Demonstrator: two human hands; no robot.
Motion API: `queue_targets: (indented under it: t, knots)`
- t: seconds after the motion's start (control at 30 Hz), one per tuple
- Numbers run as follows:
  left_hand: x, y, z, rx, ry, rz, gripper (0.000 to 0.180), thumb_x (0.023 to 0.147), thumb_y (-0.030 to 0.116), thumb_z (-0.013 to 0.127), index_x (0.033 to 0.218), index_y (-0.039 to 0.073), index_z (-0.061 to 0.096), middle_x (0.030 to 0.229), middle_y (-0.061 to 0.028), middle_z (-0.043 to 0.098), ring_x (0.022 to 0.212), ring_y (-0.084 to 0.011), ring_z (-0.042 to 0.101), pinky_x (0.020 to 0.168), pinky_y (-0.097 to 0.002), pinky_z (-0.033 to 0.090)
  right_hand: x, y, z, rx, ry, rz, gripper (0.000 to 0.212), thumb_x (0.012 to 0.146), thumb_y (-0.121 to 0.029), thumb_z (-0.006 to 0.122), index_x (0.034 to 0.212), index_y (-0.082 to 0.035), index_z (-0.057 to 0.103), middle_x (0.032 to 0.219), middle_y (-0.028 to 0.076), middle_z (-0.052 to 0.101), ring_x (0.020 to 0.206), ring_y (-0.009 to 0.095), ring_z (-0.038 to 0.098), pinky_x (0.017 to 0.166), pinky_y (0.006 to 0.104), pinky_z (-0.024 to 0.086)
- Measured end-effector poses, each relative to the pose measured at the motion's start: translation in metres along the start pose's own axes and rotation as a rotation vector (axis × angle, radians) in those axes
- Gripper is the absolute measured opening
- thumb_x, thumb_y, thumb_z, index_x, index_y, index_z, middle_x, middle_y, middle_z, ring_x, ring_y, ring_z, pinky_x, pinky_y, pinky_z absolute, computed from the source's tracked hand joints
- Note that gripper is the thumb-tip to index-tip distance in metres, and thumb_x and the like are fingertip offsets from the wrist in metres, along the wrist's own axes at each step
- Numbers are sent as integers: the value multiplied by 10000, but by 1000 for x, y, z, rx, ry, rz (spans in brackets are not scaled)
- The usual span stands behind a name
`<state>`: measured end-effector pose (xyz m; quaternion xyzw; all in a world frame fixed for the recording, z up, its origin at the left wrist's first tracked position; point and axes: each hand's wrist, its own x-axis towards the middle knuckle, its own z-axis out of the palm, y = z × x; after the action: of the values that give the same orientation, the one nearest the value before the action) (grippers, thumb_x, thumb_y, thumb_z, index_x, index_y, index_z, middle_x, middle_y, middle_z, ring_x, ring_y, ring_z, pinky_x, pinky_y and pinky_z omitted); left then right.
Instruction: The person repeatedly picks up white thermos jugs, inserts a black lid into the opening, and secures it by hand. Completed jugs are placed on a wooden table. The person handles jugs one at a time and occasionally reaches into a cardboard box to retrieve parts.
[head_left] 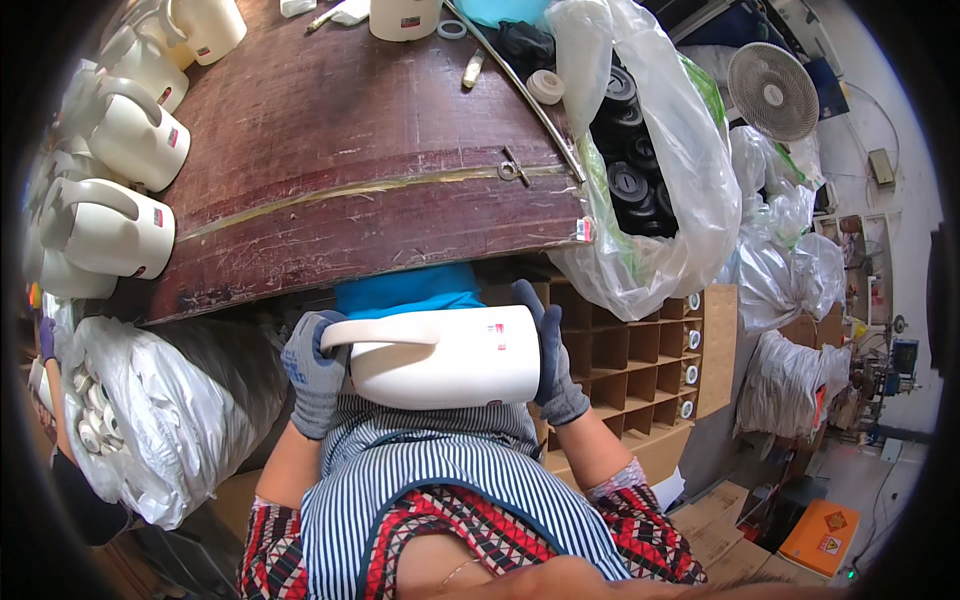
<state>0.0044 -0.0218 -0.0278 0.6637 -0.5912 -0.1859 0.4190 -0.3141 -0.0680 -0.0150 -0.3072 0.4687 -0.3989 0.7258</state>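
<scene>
A white thermos jug (450, 365) lies on its side in front of my apron, its handle turned toward the table. My left hand (313, 370), in a grey glove, is closed round the top end by the handle. At the base end, my right hand (556, 365), in a dark-palmed grey glove, presses flat against the bottom, with the thumb toward the table. The inside of the jug and its mouth are hidden. A small red label shows on its side. Beneath the table edge, blue cloth (415, 290) shows just beyond the jug.
More white jugs (115, 230) stand along the table's (350, 130) left side. A plastic bag of black lids (630, 185) sits at the right. A divided carton (630, 345) stands below it. Another bag of white parts (180, 410) is at lower left, near another person's arm (62, 410).
</scene>
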Motion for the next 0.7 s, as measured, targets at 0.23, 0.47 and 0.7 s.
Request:
queue_targets:
  t: [0.23,0.47,0.7]
  knots:
    - [7,15,-3,-66,4,29,149,791,98,750,914,62,675,903,-128,668,804,-344,660,719,-379,523,2,-7,-21,-263,-54,154,886,1049,-714,296,1642,-56,260,1598,153,426,1462,273,432,1214,413,352]
    - [-3,-9,21,-741,-307,-394,256,952,67,682,1205,29,659,1099,-75,693,1004,-187,660,921,-317,534,-56,-95,-2,-601,-112,-500,956,959,-658,542,1564,65,384,1576,220,423,1463,334,423,1215,412,308]
    - [-7,6,35,-822,-303,11,641,1010,381,617,1495,-18,491,1480,-189,544,1331,-306,551,1119,-434,432,-38,-108,48,-952,-66,-651,563,882,-192,634,1402,22,603,1301,200,615,1209,331,607,1079,386,460]
